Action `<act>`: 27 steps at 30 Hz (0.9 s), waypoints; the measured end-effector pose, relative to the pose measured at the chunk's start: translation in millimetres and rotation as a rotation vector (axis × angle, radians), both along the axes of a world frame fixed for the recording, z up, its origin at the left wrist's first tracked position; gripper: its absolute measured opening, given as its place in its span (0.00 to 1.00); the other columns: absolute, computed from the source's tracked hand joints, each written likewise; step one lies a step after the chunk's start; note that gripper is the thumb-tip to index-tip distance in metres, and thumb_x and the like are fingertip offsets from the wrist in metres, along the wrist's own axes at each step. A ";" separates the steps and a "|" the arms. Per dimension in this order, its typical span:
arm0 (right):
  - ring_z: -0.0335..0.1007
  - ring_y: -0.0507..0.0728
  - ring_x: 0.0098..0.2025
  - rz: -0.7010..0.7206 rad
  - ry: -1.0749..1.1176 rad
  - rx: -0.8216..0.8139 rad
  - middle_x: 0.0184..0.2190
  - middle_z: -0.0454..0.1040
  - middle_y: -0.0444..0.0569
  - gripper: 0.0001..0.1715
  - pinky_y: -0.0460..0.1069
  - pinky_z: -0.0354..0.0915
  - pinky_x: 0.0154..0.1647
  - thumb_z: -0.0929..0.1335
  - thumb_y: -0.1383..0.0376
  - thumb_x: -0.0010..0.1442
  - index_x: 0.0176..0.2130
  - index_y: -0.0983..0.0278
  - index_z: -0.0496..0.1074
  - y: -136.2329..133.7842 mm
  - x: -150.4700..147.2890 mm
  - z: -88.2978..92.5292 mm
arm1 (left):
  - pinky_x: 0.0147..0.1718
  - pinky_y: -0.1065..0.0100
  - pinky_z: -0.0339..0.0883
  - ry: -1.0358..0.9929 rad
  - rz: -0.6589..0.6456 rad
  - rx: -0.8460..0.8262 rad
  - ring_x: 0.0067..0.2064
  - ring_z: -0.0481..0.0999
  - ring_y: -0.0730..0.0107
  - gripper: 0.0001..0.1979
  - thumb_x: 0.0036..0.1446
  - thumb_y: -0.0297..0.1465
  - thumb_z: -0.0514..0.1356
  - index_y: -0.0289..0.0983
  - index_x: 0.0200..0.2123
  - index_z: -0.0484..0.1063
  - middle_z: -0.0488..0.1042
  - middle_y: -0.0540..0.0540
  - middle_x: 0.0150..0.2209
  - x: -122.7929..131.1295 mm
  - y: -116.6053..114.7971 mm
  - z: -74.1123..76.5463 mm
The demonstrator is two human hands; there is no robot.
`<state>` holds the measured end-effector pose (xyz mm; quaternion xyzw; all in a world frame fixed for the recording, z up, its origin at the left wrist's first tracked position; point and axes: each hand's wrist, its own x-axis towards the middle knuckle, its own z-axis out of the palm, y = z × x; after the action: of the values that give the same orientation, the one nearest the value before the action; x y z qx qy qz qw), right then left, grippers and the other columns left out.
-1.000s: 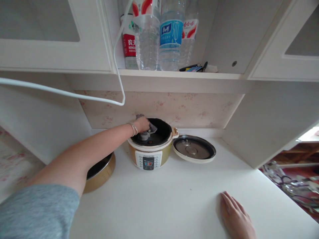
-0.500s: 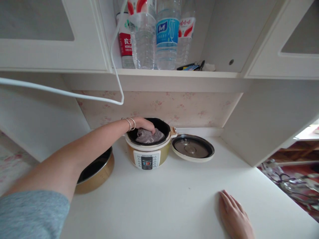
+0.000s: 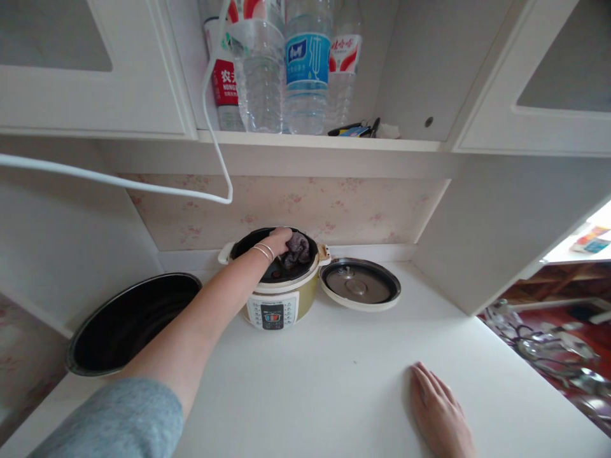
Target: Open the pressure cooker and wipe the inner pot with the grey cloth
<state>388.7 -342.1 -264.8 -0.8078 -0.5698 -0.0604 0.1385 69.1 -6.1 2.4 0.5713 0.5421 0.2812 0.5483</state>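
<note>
Inside the opening of a pressure cooker (image 3: pixel 305 299), my left hand (image 3: pixel 278 240) grips a bunched grey-brown cloth (image 3: pixel 296 249) against the right part of the dark interior. Part of the cloth hangs below my fingers. The cooker stands upright with a control panel on its front. Its round lid (image 3: pixel 360 286) lies inner side up, just to the right. My right hand (image 3: pixel 442 407) rests flat on the white countertop (image 3: pixel 305 394), fingers stretched out and holding nothing.
A dark-lined inner pot (image 3: pixel 128 324) stands at the left, partly behind my forearm. Overhead, a cabinet shelf (image 3: pixel 410 145) carries several plastic bottles (image 3: pixel 308 83). A white cable (image 3: pixel 157 189) hangs in front at the upper left. Metal utensils (image 3: pixel 548 346) lie beyond the right edge.
My left hand has moved the cloth from the front of the cooker's inside to its right side, bunching it up. The view has shifted slightly; my right hand stays on the countertop.
</note>
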 end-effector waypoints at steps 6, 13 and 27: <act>0.57 0.61 0.61 0.015 -0.006 -0.003 0.59 0.65 0.48 0.29 0.58 0.55 0.61 0.52 0.55 0.65 0.57 0.62 0.65 0.5 -1.2 3.0 | 0.31 0.71 0.72 -0.035 -0.105 -0.052 0.28 0.76 0.70 0.06 0.47 0.21 0.58 0.33 0.31 0.70 0.76 0.44 0.27 -13.0 -10.8 -1.4; 0.58 0.62 0.60 0.029 0.005 0.005 0.59 0.65 0.49 0.29 0.59 0.56 0.60 0.52 0.54 0.64 0.57 0.62 0.65 0.6 2.2 -2.9 | 0.24 0.69 0.67 0.378 -0.553 -0.054 0.25 0.74 0.64 0.18 0.30 0.15 0.59 0.36 0.27 0.77 0.78 0.47 0.26 -57.2 -29.4 17.1; 0.58 0.61 0.61 0.002 0.002 -0.002 0.59 0.65 0.46 0.29 0.58 0.56 0.61 0.52 0.54 0.64 0.56 0.61 0.65 1.0 1.1 -0.9 | 0.58 0.61 0.51 0.757 -0.604 0.673 0.55 0.68 0.60 0.20 0.33 0.16 0.58 0.38 0.04 0.53 0.73 0.43 0.20 -95.4 18.3 -19.3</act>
<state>389.8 -341.1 -265.7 -0.8075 -0.5704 -0.0587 0.1382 -26.3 12.1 -16.8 0.9036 0.3944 0.0459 0.1611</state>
